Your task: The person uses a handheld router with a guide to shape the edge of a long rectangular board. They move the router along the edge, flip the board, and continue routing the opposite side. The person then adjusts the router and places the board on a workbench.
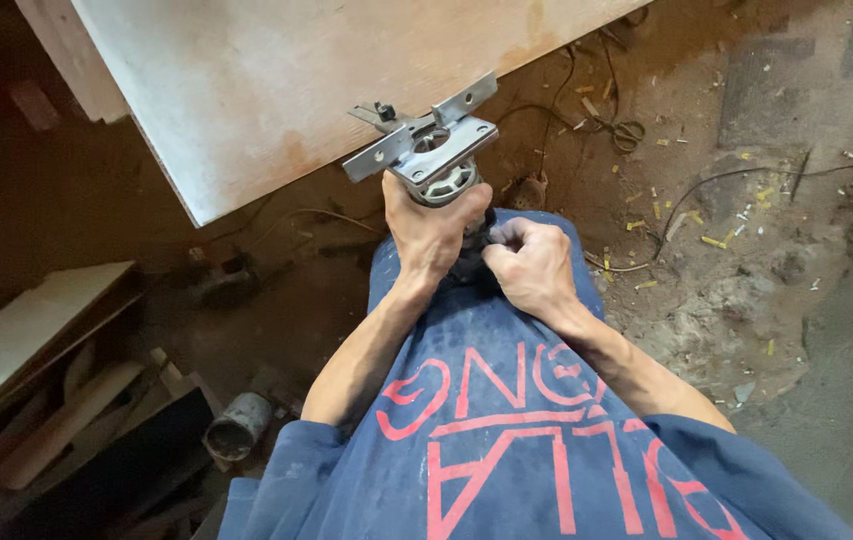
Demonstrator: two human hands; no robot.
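Observation:
A small hand-held router [442, 170] with a square metal base and a metal edge guide bar is held base-up, just below the edge of a pale wooden board [277, 80]. My left hand [432, 230] wraps around the router's body right under the base. My right hand [532, 265] is closed beside it, fingers pinched on a dark part low on the tool. Most of the router's lower body is hidden by both hands and rests against my blue printed shirt [507, 420].
The dirt floor on the right is littered with wood chips, wires [737, 180] and debris. A dark cable lies near the board's edge. At lower left are stacked planks [37, 330], a dark frame and a short metal pipe [239, 425].

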